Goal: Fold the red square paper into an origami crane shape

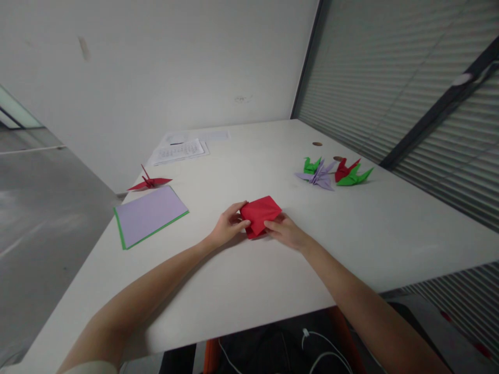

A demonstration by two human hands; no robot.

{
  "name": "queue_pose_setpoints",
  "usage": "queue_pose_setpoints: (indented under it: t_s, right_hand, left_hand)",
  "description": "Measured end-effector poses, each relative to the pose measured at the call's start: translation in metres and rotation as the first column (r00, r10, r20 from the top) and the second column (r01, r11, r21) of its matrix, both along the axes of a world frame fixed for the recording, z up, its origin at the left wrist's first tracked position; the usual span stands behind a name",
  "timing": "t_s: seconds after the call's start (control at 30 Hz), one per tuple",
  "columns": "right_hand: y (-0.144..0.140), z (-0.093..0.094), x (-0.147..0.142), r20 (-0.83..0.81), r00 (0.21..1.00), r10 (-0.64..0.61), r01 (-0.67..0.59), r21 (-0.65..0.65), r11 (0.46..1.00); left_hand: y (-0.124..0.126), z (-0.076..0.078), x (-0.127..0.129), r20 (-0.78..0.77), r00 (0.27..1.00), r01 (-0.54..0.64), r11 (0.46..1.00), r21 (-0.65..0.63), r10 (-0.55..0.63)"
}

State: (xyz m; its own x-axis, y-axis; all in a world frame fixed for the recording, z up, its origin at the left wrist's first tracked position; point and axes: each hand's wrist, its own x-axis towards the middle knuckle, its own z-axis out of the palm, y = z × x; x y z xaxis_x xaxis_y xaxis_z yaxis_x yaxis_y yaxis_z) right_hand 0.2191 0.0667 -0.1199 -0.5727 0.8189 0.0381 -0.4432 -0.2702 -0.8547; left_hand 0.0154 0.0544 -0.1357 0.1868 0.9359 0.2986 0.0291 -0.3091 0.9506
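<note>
A folded piece of red origami paper (260,212) is held between both hands near the middle of the white table (241,280). My left hand (229,224) grips its left edge, thumb on top and fingers behind. On the opposite side, my right hand (285,230) pinches the lower right edge with the thumb in front. The paper is folded in layers, with a lower flap showing beneath the top one. Most fingertips are hidden behind it.
Left of my hands lies a stack of lilac and green paper (152,215), with a red paper crane (150,182) behind it. Printed sheets (181,151) lie farther back. At right stand a lilac crane (319,175), green cranes (354,176) and another red crane (343,169).
</note>
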Motion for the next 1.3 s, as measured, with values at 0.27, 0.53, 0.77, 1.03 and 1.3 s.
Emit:
queue_pose_setpoints:
  t_s: [0.27,0.53,0.77,1.03,1.3]
  right_hand:
    - [0.001,0.001,-0.003,0.002,0.998,0.066,-0.066,-0.001,0.998]
    - [0.002,0.001,-0.004,0.06,0.986,0.153,-0.156,0.042,0.987]
    - [0.008,0.01,0.014,0.288,0.947,0.142,-0.166,0.06,0.984]
    - [0.008,-0.003,-0.006,0.325,0.941,-0.095,0.022,0.222,0.975]
    - [0.006,0.005,-0.001,0.382,0.911,-0.153,-0.005,0.381,0.925]
  left_hand:
    - [0.001,-0.003,-0.003,-0.199,0.98,-0.009,0.995,0.099,0.028]
    - [0.001,-0.006,-0.001,-0.346,0.927,-0.091,0.98,0.175,0.147]
    - [0.004,-0.008,0.0,-0.365,0.921,-0.085,0.984,0.154,0.136]
    - [0.001,-0.012,0.0,-0.468,0.87,-0.023,0.96,0.277,0.156]
    - [0.0,-0.008,0.002,-0.439,0.88,-0.069,0.964,0.258,0.181]
